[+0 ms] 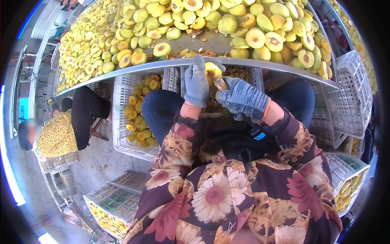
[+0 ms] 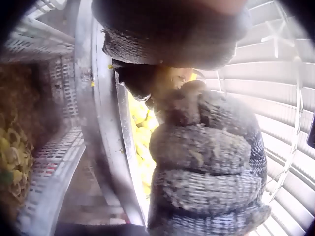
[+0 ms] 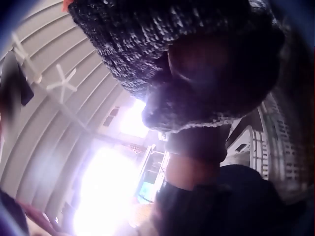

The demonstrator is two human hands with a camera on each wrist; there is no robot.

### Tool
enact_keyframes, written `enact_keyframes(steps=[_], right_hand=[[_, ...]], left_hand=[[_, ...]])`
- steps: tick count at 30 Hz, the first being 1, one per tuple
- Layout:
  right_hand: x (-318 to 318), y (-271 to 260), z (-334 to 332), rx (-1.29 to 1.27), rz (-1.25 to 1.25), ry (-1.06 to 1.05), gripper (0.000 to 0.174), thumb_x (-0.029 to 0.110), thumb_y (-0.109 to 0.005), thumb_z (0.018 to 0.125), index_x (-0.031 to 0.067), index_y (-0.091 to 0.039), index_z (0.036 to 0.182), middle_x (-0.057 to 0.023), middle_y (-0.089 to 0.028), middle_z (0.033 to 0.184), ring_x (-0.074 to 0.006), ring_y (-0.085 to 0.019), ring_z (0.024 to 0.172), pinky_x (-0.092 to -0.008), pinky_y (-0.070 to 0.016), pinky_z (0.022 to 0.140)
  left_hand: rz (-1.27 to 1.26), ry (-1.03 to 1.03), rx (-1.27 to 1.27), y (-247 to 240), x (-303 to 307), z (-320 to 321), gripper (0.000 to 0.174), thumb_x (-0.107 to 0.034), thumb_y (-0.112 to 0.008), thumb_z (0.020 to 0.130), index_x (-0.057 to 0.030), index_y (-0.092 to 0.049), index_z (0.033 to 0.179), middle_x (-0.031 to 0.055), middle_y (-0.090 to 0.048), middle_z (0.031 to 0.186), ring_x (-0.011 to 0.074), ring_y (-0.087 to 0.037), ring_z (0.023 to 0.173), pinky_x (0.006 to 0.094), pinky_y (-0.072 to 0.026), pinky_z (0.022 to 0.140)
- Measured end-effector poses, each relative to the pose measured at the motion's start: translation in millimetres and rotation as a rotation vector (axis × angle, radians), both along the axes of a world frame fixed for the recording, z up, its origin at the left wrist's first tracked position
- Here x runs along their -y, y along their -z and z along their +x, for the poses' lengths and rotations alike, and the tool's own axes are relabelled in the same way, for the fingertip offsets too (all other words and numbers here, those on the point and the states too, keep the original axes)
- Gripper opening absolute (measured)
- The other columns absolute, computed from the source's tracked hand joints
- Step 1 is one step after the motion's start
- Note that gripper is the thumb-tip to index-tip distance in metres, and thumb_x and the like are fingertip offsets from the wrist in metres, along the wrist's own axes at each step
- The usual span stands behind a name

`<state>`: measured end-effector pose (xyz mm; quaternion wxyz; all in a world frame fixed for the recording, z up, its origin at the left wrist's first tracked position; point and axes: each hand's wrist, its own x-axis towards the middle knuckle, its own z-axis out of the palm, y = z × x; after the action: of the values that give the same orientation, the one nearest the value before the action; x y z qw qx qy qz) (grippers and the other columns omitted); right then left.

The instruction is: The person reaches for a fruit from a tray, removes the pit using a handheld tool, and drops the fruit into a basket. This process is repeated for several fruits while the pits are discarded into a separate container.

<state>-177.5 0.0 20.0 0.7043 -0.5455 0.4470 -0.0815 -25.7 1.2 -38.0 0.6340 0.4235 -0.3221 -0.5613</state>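
Observation:
Both hands wear grey knit gloves and meet at the near rim of a metal table [image 1: 162, 64] in the head view. The left hand [image 1: 196, 83] holds a yellow halved fruit [image 1: 212, 72] upright between thumb and fingers. Curled round a short tool with a wooden-looking handle [image 1: 220, 83], the right hand [image 1: 245, 99] keeps its tip against or close beside the fruit. In the left wrist view the right hand [image 2: 206, 157] shows curled fingers, with the left hand [image 2: 167, 34] above it. The right wrist view shows the dark right glove [image 3: 197, 69]; the tool's tip is hidden there.
Halved fruits [image 1: 93, 44] are heaped across the table. Below it, a white crate [image 1: 122, 110] with fruit stands left of the knees. More crates [image 1: 350, 97] are stacked at the right, others [image 1: 109, 203] at lower left. Another person [image 1: 61, 130] sits at the left.

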Motion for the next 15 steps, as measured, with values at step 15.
enact_keyframes(steps=[15], right_hand=[[-6.6, 33.0, -33.8, 0.699, 0.639, 0.102, 0.026, 0.021, -0.060, 0.089, 0.0043, -0.057, 0.109, 0.0020, -0.052, 0.069, -0.0080, -0.046, 0.048, -0.0215, -0.0345, 0.039]], left_hand=[[0.150, 0.266, -0.190, -19.9, 12.9, -18.3, 0.058, -0.052, -0.033, 0.098, -0.0001, -0.057, 0.106, 0.0120, -0.066, 0.088, 0.0213, -0.064, 0.078, 0.0287, -0.0529, 0.073]])
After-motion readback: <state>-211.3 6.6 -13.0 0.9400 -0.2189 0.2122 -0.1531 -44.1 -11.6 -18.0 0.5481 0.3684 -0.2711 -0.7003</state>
